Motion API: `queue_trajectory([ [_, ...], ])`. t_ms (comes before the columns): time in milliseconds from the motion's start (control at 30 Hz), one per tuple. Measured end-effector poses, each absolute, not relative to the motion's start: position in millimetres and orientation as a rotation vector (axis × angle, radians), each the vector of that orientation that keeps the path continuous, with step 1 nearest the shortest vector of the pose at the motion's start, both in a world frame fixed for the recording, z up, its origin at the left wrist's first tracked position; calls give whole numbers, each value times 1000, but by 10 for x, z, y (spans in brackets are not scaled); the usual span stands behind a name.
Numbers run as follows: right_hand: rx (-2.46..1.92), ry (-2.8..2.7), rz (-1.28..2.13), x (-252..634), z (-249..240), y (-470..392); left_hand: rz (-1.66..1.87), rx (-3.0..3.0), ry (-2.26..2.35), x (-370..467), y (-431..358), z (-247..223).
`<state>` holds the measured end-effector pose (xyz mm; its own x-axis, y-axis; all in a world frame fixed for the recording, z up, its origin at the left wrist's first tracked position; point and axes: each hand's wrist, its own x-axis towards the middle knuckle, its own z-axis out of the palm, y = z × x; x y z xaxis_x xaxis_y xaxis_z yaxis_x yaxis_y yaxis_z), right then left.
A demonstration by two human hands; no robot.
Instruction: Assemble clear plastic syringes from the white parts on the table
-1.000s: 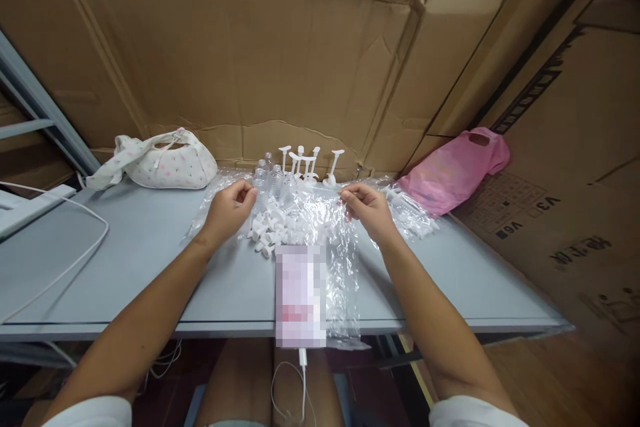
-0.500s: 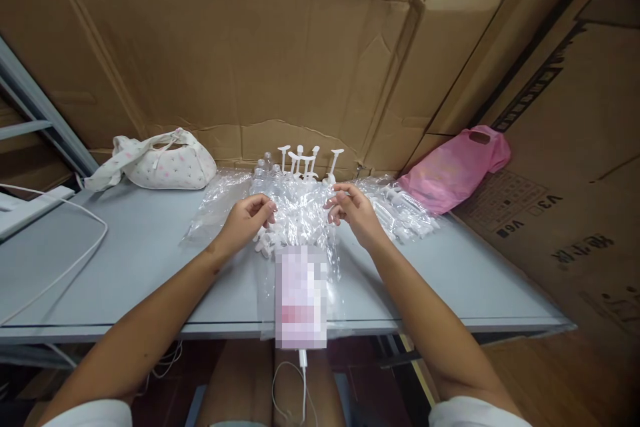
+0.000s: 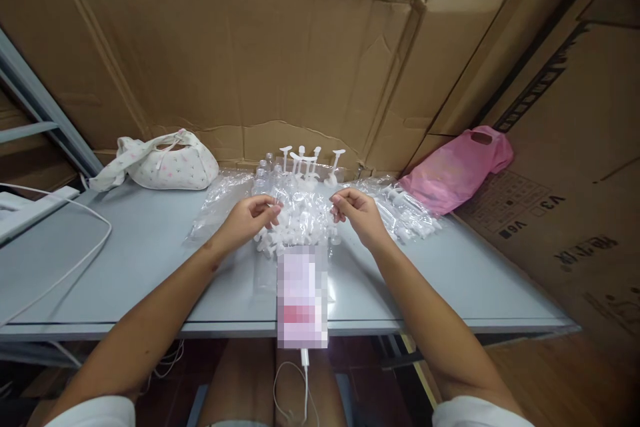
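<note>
My left hand [image 3: 250,219] is closed, thumb against fingers, at the left side of a clear plastic bag [image 3: 306,203]. On the opposite side, my right hand [image 3: 357,215] pinches the bag's film with thumb and fingertips. Under and around the bag lies a heap of small white plastic parts [image 3: 273,240], blurred by glare. Just behind it stand several clear bottles [image 3: 261,177] and several white plunger-like pieces [image 3: 336,167] with flat tops. The film's exact edges are hard to make out.
A blurred-out flat device [image 3: 301,297] with a white cable [image 3: 305,380] overhangs the table's front edge. Bagged clear tubes [image 3: 403,210] and a pink bag [image 3: 457,170] lie right. A white patterned handbag [image 3: 175,163] sits left. Cardboard [image 3: 320,60] walls the back.
The plastic film that hung down over the device has drawn up toward the heap. My right fingers have closed from a looser spread and moved slightly down.
</note>
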<state>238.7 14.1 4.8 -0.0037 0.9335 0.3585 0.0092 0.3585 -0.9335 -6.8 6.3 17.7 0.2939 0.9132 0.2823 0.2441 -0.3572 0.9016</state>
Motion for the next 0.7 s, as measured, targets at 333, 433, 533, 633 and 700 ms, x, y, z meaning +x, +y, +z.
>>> queue_trajectory([
  [333,-997,-1740,1167,2401,56,91,1281,1735,1108,-82,102,165],
  [433,-995,-1653,1104,2405,49,105,1333,1706,1090,-92,106,162],
  [533,-988,-1541,1062,2415,48,127,1297,1706,1074,-86,89,168],
  [633,-986,-1447,996,2435,45,148,1063,1762,1050,-67,71,167],
  [700,-969,-1413,981,2445,42,155,967,1784,1043,-53,63,161],
])
